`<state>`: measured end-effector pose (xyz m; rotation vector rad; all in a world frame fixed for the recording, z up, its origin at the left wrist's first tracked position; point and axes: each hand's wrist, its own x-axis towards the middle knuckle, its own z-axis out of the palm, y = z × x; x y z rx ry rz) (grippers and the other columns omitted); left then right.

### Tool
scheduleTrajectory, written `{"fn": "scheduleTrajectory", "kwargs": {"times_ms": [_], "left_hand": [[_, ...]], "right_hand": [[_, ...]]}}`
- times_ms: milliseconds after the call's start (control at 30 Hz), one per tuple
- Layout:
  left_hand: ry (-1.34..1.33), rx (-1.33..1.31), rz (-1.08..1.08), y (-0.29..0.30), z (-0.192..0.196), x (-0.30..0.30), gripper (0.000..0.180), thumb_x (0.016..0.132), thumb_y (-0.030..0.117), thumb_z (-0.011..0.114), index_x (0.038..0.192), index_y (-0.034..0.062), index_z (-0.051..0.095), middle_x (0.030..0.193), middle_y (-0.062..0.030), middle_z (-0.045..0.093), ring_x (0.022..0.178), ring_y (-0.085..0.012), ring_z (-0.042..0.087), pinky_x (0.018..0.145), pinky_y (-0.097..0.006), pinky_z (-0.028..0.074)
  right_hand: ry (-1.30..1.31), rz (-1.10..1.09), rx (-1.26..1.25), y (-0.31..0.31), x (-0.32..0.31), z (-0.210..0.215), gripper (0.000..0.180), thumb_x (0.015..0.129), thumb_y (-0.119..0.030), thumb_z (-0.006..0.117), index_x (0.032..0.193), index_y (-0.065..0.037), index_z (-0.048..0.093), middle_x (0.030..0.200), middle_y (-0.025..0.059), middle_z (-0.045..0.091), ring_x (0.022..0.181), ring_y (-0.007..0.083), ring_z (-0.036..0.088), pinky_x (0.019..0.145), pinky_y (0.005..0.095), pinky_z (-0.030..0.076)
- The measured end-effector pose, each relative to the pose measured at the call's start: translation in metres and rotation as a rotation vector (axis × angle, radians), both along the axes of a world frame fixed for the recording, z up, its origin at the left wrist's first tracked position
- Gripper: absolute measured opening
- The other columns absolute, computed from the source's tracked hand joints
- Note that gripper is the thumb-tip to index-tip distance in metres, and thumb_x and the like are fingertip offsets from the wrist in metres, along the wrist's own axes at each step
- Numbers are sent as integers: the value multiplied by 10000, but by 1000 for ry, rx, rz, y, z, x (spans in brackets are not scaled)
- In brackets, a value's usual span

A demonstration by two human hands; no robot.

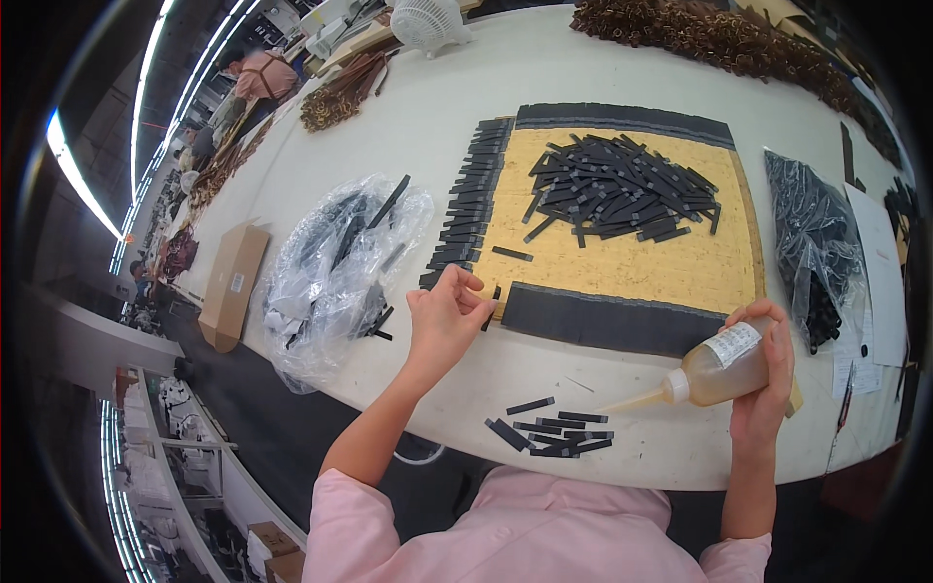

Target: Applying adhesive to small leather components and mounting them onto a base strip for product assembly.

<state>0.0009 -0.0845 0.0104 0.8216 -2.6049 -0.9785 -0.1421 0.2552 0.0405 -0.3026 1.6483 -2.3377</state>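
My left hand (445, 316) is at the near left corner of a yellow board (622, 267). Its fingers are closed in a pinch, with a short black strip (493, 306) at the tips. In my right hand (764, 374) is a clear squeeze bottle (724, 364) of yellowish liquid, tilted so its long thin nozzle points left. Below the nozzle, several loose black strips (559, 428) lie near the table edge. A large heap of such strips (627, 185) covers the board's middle. More strips (473, 189) line its left edge in a row; a dense dark band (593, 319) runs along its near edge.
A clear plastic bag (340, 262) with black pieces lies left on the white table (525, 58). Another bag (812, 233) lies right. Brown bundles (714, 39) fill the far edge. A cardboard piece (235, 282) overhangs the left edge. Behind stand a white fan (428, 24) and another person (264, 76).
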Motion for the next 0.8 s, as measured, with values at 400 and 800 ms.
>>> {"fn": "scheduleTrajectory", "kwargs": {"times_ms": [400,800], "left_hand": [[255,570,4,31,39,11,298,860,54,775,1087,18,585,869,-27,685,822,-77,621,778,-210,483],[298,1256,-198,102,12,4,308,896,9,726,1146,51,552,884,14,636,826,-37,575,778,-196,445]], "right_hand": [[-62,-100,-116,6,-2,-1,473,1044,-421,464,1289,-23,538,1057,108,623,1028,168,610,915,298,496],[-305,92,-535,107,1,-10,556,1036,-532,456,1288,-55,592,1039,139,663,820,225,649,723,388,617]]}}
